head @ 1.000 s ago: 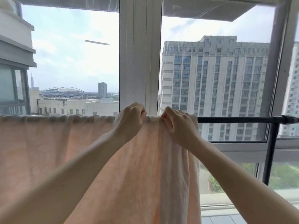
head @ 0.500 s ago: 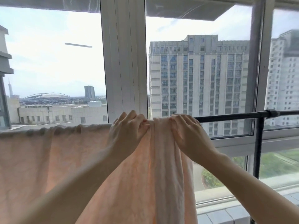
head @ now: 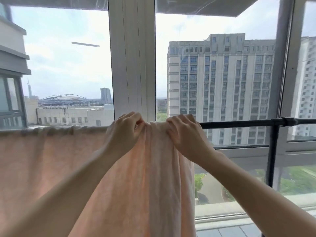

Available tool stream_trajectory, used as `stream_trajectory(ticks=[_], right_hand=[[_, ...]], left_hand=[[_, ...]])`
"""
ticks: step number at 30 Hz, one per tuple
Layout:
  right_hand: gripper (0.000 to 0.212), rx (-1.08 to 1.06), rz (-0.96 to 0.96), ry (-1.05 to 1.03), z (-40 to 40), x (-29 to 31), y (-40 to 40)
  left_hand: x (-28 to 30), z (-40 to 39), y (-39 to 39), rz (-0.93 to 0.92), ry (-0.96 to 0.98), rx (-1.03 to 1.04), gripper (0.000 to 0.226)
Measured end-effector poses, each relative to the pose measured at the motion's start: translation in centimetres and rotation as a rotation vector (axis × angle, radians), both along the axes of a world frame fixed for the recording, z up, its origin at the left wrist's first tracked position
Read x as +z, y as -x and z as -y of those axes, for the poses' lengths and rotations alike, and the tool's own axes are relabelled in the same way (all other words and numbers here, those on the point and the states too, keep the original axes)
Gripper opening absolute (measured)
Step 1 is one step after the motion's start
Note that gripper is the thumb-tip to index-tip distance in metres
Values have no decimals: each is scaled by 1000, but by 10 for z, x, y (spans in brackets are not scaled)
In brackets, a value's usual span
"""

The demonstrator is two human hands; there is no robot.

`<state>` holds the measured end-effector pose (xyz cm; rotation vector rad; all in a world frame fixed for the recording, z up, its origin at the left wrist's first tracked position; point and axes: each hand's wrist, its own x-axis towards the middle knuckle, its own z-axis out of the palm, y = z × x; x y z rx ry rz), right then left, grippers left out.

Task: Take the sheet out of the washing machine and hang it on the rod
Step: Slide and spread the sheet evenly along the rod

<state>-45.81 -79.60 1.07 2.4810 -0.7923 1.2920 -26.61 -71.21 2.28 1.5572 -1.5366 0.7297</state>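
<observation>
At frame centre we pinched the sheet [head: 150,168] bunched atop the rod [head: 239,124]: left hand [head: 125,130] and right hand [head: 183,134], each grip curled tight on fabric; the sheet draped leftward along it.

A pale peach fabric sheet [head: 68,168] is covering the thin black metal rod [head: 239,124] from the left edge to the middle, where both hands are crowding the bunched fold. To the right, the rod is lying bare up to a black upright post [head: 272,151]. A wide white window mullion [head: 132,65] and glass are closing off the space just behind.
</observation>
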Motion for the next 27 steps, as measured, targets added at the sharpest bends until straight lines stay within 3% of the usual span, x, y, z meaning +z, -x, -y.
stream_trajectory(ticks=[3, 7, 9, 15, 18, 27], right_hand=[[25, -167, 112, 74, -4, -12, 6], [55, -155, 152, -246, -15, -16, 9], [57, -119, 158, -240, -20, -12, 6], [21, -4, 185, -294, -23, 0, -2], [17, 34, 148, -215, -19, 7, 7], [12, -255, 232, -202, 40, 30, 84]], left_hand=[[3, 1, 1, -74, -32, 37, 16], [1, 0, 7, -122, -23, 34, 18], [1, 0, 12, -134, -27, 37, 19], [1, -4, 20, -158, -20, 29, 17], [-1, -7, 21, -144, 7, 54, 14], [-4, -8, 18, -181, 50, 85, 16]])
